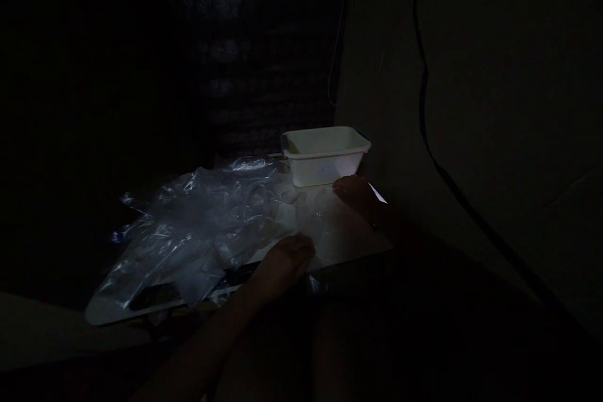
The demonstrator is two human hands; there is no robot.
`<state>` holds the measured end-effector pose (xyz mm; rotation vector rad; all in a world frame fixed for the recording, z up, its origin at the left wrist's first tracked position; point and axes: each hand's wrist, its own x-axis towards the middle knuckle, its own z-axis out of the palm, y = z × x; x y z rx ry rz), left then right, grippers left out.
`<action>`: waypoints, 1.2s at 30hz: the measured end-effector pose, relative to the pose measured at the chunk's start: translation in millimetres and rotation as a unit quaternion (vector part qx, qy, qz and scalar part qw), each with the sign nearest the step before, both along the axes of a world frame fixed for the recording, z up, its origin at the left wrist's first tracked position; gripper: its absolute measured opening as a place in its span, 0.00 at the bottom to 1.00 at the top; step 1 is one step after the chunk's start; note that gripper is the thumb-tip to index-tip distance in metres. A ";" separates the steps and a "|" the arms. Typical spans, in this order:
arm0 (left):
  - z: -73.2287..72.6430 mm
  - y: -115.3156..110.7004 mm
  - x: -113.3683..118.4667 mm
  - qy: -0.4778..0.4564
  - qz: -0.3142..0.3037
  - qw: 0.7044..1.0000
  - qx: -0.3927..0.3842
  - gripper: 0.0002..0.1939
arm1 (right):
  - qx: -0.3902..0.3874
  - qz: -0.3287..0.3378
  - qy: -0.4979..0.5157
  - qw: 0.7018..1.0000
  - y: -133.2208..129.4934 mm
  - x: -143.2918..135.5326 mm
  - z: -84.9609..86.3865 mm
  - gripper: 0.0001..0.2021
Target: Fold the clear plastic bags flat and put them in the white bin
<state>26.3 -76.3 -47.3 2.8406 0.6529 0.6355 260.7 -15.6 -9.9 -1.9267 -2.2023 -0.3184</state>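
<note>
A clear plastic bag [321,226] lies spread on the white tabletop between my two hands. My left hand [289,254] is closed at the bag's near edge, with part of the plastic hanging over the table edge below it. Farther off, my right hand [353,191] has its fingers pressed together at the bag's far right side, just in front of the white plastic tub [325,171]. Dim light hides much of both hands' fingers. Left of the hands sits a large heap of crumpled clear plastic bags [198,213].
The small table [101,309] has a rounded left corner and a dark handle slot. A white sheet edge [378,193] shows beside my right wrist. A dark cable [423,94] hangs along the right wall, and a thin cord loops behind the tub.
</note>
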 end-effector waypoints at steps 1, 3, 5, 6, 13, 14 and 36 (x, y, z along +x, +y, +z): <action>0.1 -0.3 -0.2 -0.002 0.000 1.000 -0.003 0.11 | -0.006 0.014 0.011 1.000 5.6 -8.5 -3.7 0.15; 0.4 -1.0 -0.7 -0.004 0.000 1.000 -0.009 0.11 | -0.020 0.032 0.025 0.999 16.4 -21.3 -8.9 0.15; 0.9 -1.9 -1.0 -0.005 -0.001 1.000 -0.013 0.11 | -0.033 0.044 0.024 0.998 25.5 -28.8 -11.1 0.15; 1.2 -2.4 -1.1 -0.007 -0.001 1.000 -0.013 0.11 | -0.041 0.047 0.016 0.998 29.1 -31.3 -11.2 0.15; 2.5 -3.3 0.9 -0.022 0.001 1.000 -0.011 0.10 | -0.091 0.003 -0.050 0.995 40.7 -34.3 -1.8 0.14; 2.3 -3.0 1.0 -0.022 0.000 1.000 -0.012 0.10 | -0.086 -0.004 -0.048 0.995 40.9 -31.6 0.0 0.14; 0.5 -3.0 -0.4 -0.021 0.004 1.000 -0.008 0.10 | -0.072 0.076 -0.131 0.986 40.5 -40.7 -3.1 0.15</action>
